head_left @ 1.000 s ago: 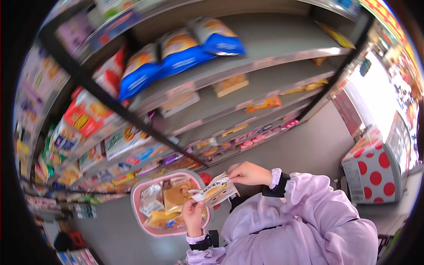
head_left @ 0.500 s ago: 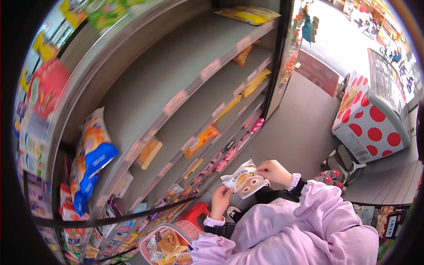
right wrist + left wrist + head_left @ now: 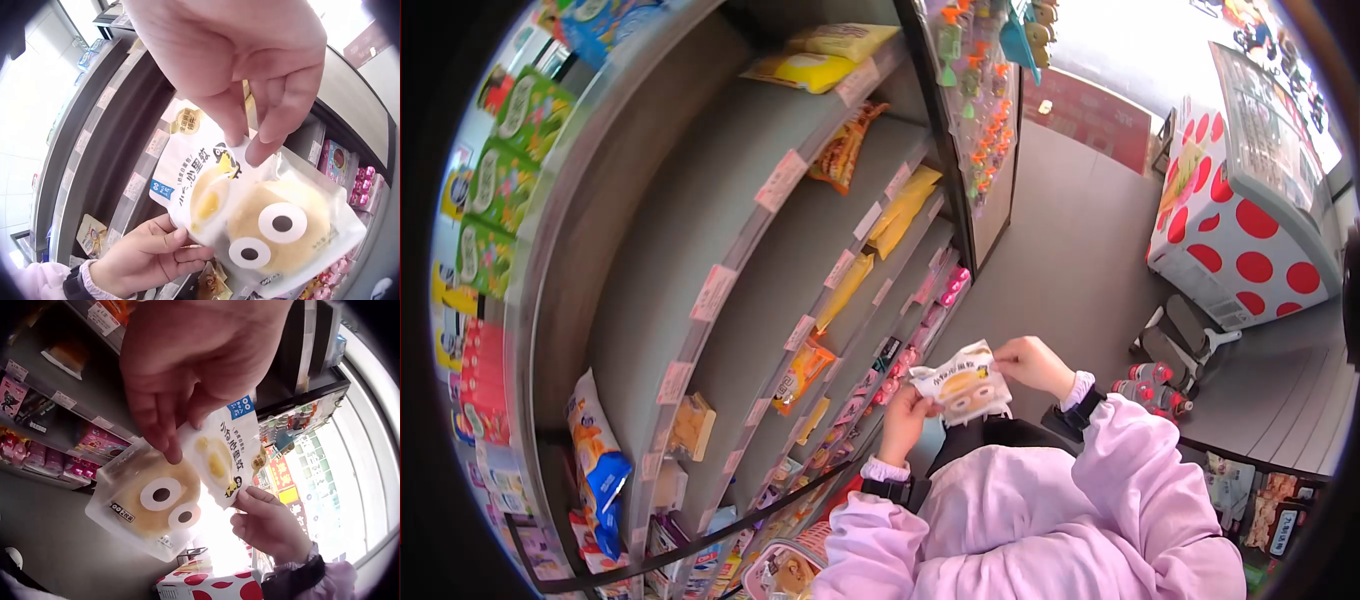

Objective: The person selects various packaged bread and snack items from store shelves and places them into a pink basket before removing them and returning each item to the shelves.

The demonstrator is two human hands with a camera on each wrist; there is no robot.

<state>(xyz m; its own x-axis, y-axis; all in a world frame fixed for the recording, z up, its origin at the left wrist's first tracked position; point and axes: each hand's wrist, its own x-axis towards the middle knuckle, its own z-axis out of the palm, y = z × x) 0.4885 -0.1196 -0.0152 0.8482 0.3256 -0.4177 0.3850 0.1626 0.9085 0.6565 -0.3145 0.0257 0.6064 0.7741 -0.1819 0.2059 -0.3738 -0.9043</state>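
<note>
A white bread packet (image 3: 966,388) with cartoon eyes on its clear part is held in front of the body by both hands. The left hand (image 3: 903,425) pinches its left edge, and the right hand (image 3: 1037,366) pinches its upper right edge. Up close in the left wrist view, thumb and fingers of the left hand (image 3: 200,369) grip the packet (image 3: 215,453) near the blue logo. In the right wrist view the right hand (image 3: 237,69) pinches the packet (image 3: 206,181) between thumb and fingers, by the small cartoon figure.
Shelves (image 3: 700,200) with scattered snack bags run along the left. A pink basket (image 3: 762,572) holding packets is at the bottom, partly behind the left sleeve. A red-dotted freezer (image 3: 1240,220) stands at the right, with red-capped bottles (image 3: 1150,385) on the floor nearer.
The view has swung rightward along the shelves, so the basket now shows only at the bottom edge. Both hands have kept hold of the packet, which has turned more toward the head camera.
</note>
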